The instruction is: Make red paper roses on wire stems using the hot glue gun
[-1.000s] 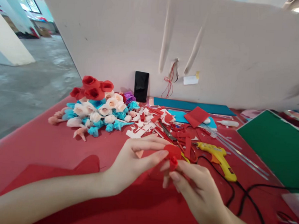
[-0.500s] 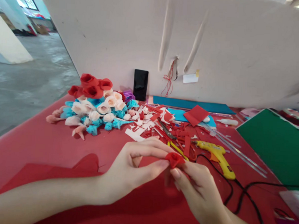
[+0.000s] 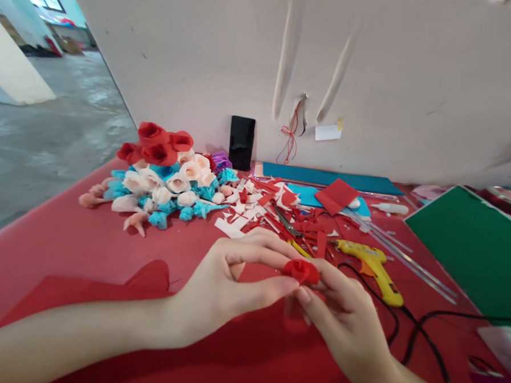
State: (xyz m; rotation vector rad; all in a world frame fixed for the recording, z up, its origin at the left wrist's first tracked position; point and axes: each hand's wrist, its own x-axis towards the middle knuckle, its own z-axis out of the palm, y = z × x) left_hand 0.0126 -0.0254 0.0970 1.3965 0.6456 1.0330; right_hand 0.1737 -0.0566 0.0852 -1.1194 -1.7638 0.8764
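A small red rolled flower [image 3: 301, 270] sits between the fingertips of both hands, just above the red table [image 3: 64, 244]. My left hand [image 3: 229, 287] pinches it from the left with thumb and fingers closed on it. My right hand [image 3: 343, 322] grips it from below and from the right, fingers curled around its base. A yellow glue gun [image 3: 374, 266] lies just right of my hands, its black cord [image 3: 419, 331] trailing toward me.
A heap of red, white, pink and blue paper flowers [image 3: 162, 181] lies at the back left. Red and white scraps with scissors [image 3: 286, 221] litter the middle. A green sheet [image 3: 475, 249] lies right, blue sheets [image 3: 328, 178] and a black phone [image 3: 242, 135] by the wall.
The red piece has been rolled tighter into a small flower shape. Both hands have drawn closer together around it and risen slightly.
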